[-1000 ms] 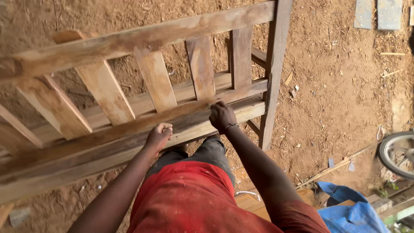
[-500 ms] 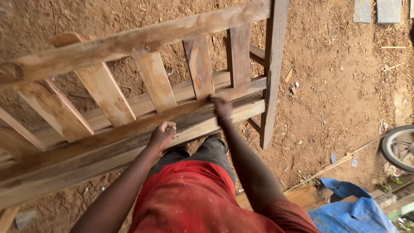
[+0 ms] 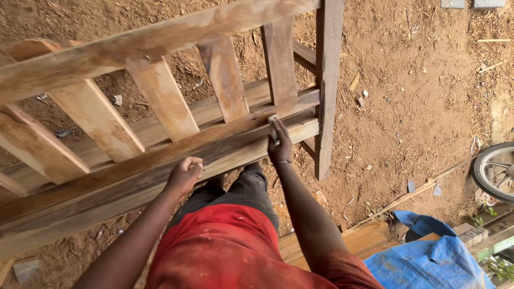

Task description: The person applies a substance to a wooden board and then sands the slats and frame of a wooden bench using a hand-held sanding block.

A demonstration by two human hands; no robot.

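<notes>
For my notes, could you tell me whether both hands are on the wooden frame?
Yes, the left hand and the right hand both rest on the wooden frame's lower rail.

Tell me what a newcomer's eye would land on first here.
First, the big slatted wooden frame that fills the upper left, standing over reddish dirt ground. Next, both hands on its lower rail: the left hand gripping the rail's edge, the right hand pressed against it near the upright post. A blue tarp brightens the bottom right corner, below a wheel.

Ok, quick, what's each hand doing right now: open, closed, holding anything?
Left hand: closed around the edge of the wooden frame's lower rail.
Right hand: pressing a small pale piece against that rail.
</notes>
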